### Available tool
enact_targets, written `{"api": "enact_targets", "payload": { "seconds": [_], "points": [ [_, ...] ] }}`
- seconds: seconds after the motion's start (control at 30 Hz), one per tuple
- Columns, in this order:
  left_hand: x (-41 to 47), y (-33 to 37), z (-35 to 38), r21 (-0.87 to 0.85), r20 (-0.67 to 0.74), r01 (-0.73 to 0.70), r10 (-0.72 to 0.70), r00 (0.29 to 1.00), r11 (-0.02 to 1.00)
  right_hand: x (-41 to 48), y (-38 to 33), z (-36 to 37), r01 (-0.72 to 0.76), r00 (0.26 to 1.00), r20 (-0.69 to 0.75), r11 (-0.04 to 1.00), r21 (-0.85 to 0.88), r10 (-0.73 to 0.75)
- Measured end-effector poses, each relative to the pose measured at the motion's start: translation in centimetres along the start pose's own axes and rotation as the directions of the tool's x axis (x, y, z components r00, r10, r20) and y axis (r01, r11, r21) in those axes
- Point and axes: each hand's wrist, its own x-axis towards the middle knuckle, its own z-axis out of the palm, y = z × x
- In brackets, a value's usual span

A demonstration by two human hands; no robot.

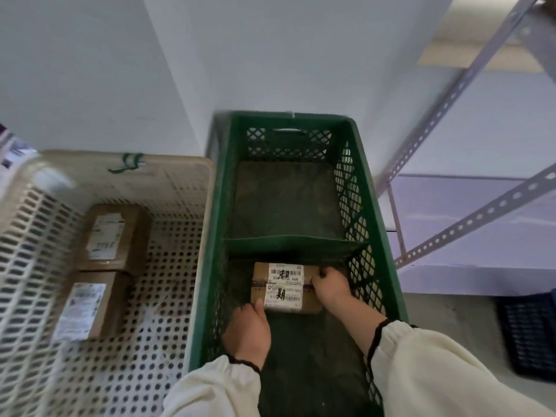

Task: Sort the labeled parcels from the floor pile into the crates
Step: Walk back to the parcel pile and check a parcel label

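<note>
Head view: in the green crate's (288, 115) near compartment, the nearer parcel (282, 299) lies crosswise, touching the farther parcel (284, 273) by the divider (288, 242). The left hand (248, 329) pinches its left corner; the right hand (331, 285) grips its right end, seemingly overlapping both.

Three crates: the green crate (261, 117), a beige crate (90, 159) just left of it, and a dark crate (529, 335) well to its right.

Four parcels: two inside the green crate, the far parcel (307, 270) and the near parcel (310, 303), touching; two left of it in the beige crate, the far-left parcel (132, 236) and the near-left parcel (111, 308). Each carries one white label (285, 270), four in all.

The green crate has one divider (291, 245) and two compartments.

Two hands are inside the green crate: the left hand (248, 332) and the right hand (331, 285).

One metal rack (477, 217) stands to the green crate's right.
</note>
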Motion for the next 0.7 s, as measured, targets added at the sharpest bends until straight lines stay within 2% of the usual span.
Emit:
{"api": "enact_targets", "payload": {
  "seconds": [0.1,0.27,0.47,0.6,0.7],
  "points": [
    [1.5,0.4,-0.9,-0.139,-0.043,0.12,-0.127,0.991,0.983,0.1,-1.5,1.6,0.052,0.998,0.02,0.998,-0.03,-0.052],
    [2.4,0.7,-1.7,-0.232,0.016,0.277,-0.281,0.96,0.933,0.0,-3.8,3.8,0.118,0.993,-0.01,0.989,-0.085,-0.12],
    [2.3,0.7,-1.7,-0.262,0.027,0.289,-0.292,0.956,0.921,0.3,-4.5,4.2,0.163,0.987,0.028,0.974,-0.158,-0.161],
    [1.8,0.9,-2.6,-0.271,0.104,0.331,-0.314,0.944,0.904,-0.3,-4.3,3.2,0.176,0.984,0.065,0.973,-0.148,-0.168],
    [0.8,1.0,-3.3,-0.284,0.181,0.26,-0.214,0.96,0.923,-1.7,-4.5,1.6,0.191,0.981,0.05,0.962,-0.195,-0.185]
  ]
}}
